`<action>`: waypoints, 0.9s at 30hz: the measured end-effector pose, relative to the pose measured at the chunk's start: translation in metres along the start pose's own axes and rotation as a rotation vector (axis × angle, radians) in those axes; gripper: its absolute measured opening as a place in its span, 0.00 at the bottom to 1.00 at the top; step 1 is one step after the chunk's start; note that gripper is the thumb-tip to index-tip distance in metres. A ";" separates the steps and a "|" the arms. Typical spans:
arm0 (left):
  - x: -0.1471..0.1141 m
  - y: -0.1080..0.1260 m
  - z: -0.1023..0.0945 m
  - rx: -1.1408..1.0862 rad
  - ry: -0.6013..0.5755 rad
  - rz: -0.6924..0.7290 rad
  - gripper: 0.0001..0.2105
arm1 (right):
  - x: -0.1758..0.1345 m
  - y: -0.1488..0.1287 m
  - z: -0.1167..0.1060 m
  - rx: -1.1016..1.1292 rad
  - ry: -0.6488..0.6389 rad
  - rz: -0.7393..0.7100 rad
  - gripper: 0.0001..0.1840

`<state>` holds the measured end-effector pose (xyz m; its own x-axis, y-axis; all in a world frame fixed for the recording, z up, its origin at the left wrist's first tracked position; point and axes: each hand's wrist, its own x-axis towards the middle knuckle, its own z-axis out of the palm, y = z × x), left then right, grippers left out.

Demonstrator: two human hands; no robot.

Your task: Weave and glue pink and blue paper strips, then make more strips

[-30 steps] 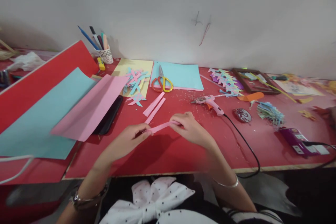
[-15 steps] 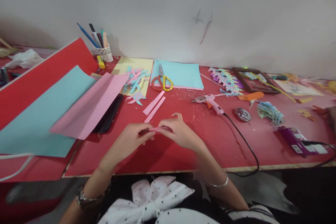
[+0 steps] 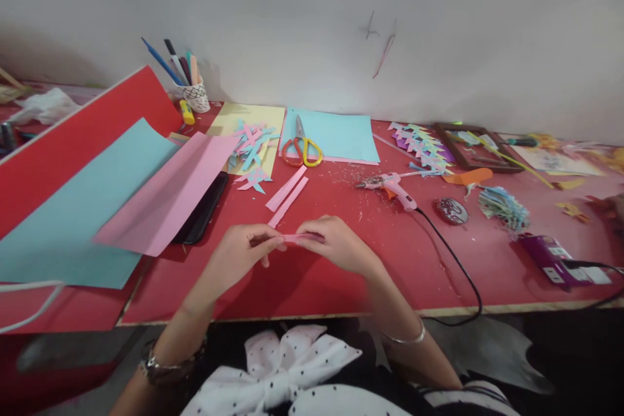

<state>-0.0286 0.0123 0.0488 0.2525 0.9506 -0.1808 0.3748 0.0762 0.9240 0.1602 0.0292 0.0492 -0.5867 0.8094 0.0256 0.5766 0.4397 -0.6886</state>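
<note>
Between my two hands stretches a narrow pink paper strip (image 3: 291, 238), held level just above the red table. My left hand (image 3: 246, 250) pinches its left end between thumb and fingers. Its right end is in the grip of my right hand (image 3: 336, 244), whose fingers cover part of it. Two loose pink paper strips (image 3: 288, 198) lie just beyond my hands. Behind them, scissors (image 3: 302, 143) with a red and a yellow handle rest on light blue paper (image 3: 341, 133). Pink and blue cut paper pieces (image 3: 253, 146) are heaped on a yellow sheet (image 3: 221, 118).
At the right lie a pink glue gun (image 3: 390, 187) with a black cord and a purple power strip (image 3: 548, 263). On the left, a pink sheet (image 3: 166, 195) leans over a black phone (image 3: 207, 211). A pen cup (image 3: 195, 96) stands by the wall.
My left fingers have closed more tightly at the strip, and my right fingers are drawn together. The strip shows flatter between them.
</note>
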 end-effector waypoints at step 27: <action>-0.003 -0.016 -0.024 0.082 0.151 -0.034 0.11 | -0.019 0.024 -0.021 0.242 0.232 0.267 0.10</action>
<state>-0.0569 0.0156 0.0431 0.1038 0.9827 -0.1532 0.4537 0.0903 0.8866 0.1971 0.0329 0.0471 -0.2760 0.9606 -0.0331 0.5248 0.1218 -0.8425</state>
